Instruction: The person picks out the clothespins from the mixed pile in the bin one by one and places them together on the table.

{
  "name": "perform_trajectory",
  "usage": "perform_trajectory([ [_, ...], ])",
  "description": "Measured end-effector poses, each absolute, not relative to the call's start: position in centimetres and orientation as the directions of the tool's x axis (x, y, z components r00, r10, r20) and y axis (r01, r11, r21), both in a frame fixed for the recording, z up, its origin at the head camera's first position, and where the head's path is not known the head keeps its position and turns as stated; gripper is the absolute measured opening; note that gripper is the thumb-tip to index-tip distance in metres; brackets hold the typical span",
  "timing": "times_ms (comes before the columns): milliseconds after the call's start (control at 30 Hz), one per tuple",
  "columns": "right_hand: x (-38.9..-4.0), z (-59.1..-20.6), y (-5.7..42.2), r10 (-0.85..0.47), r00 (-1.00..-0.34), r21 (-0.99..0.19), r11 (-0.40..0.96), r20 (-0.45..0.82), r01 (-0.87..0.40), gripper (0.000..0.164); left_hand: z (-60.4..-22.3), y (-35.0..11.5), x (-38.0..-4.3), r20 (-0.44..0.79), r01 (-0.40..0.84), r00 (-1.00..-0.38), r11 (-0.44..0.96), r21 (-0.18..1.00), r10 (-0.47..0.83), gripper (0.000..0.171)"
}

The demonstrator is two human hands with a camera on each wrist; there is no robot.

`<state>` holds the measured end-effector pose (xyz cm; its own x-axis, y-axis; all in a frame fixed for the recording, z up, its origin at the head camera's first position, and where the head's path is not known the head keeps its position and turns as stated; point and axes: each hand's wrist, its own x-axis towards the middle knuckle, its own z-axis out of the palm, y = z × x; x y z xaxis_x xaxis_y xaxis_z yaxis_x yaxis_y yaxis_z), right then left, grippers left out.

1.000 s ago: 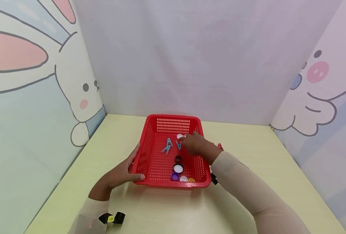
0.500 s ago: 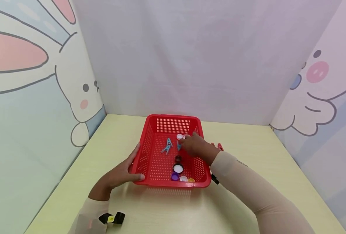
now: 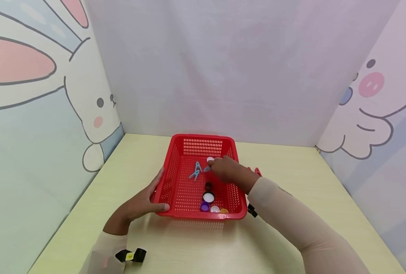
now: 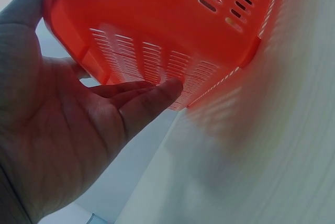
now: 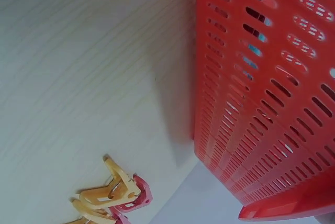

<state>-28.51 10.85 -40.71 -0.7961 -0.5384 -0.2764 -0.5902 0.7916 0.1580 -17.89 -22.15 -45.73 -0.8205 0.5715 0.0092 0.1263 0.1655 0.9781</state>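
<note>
A red plastic basket (image 3: 189,215) stands on the table. Its front left corner is held by my left hand (image 3: 139,205), thumb over the rim; in the left wrist view the fingers (image 4: 152,103) lie along its outer wall. My right hand (image 3: 227,170) reaches inside and pinches a blue clothespin (image 3: 207,168), partly covered by the fingers. Left of it lie two more blue clothespins (image 3: 194,175). Toward the near side are a brown cap (image 3: 208,185), a black-rimmed white cap (image 3: 208,197), a purple cap (image 3: 205,206), a white cap (image 3: 214,209) and a yellow cap (image 3: 224,211).
Another white cap (image 3: 210,160) lies at the basket's far side. Outside, right of the basket, red clothespins (image 3: 258,171) show past the forearm. The right wrist view has yellow clothespins (image 5: 107,195) beside red ones on the table. A pale wall hanging (image 3: 203,76) backs the table.
My right hand has shifted slightly left, and the blue clothespin at its fingertips has turned from upright to slanted. The left hand and the basket stay put.
</note>
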Motion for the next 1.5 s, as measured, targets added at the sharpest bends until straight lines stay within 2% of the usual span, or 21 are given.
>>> perform_trajectory([
  [167,-28.3,-40.5,11.0,-0.56,-0.8,0.1,0.802,-0.217,-0.589,0.065,-45.8,-22.1,-17.9,0.004,0.122,-0.823,0.17,0.978,0.568,0.13],
  [400,-27.9,-40.1,11.1,-0.651,-0.749,0.199,0.723,-0.123,-0.661,0.052,-45.9,-22.2,-17.9,0.007,0.124,-0.823,0.167,0.978,0.568,0.13],
  [567,-27.5,-39.9,11.2,-0.641,-0.765,0.079,0.761,-0.062,-0.644,0.062,-45.9,-22.2,-18.0,0.007,0.123,-0.824,0.167,0.978,0.567,0.13],
  [633,-27.3,-39.8,11.3,-0.637,-0.769,0.066,0.766,-0.054,-0.639,0.062,-45.9,-22.2,-18.0,0.005,0.121,-0.823,0.168,0.978,0.568,0.13],
  [800,-26.8,-39.5,11.5,-0.664,-0.747,0.148,0.739,-0.004,-0.658,0.052,-46.0,-22.2,-18.0,0.0,0.118,-0.822,0.17,0.978,0.57,0.131],
  [967,-26.5,-39.2,11.7,-0.683,-0.73,0.171,0.722,0.025,-0.67,0.041,-45.9,-22.2,-18.0,0.0,0.116,-0.821,0.167,0.979,0.571,0.131],
  [1233,-26.0,-38.6,12.2,-0.727,-0.683,0.199,0.681,0.068,-0.705,0.043,-46.0,-22.2,-18.0,-0.005,0.114,-0.824,0.174,0.978,0.567,0.131],
  [1500,-25.1,-38.3,12.7,-0.695,-0.713,0.172,0.717,0.095,-0.676,0.047,-45.9,-22.2,-18.1,-0.005,0.114,-0.824,0.174,0.978,0.566,0.13],
])
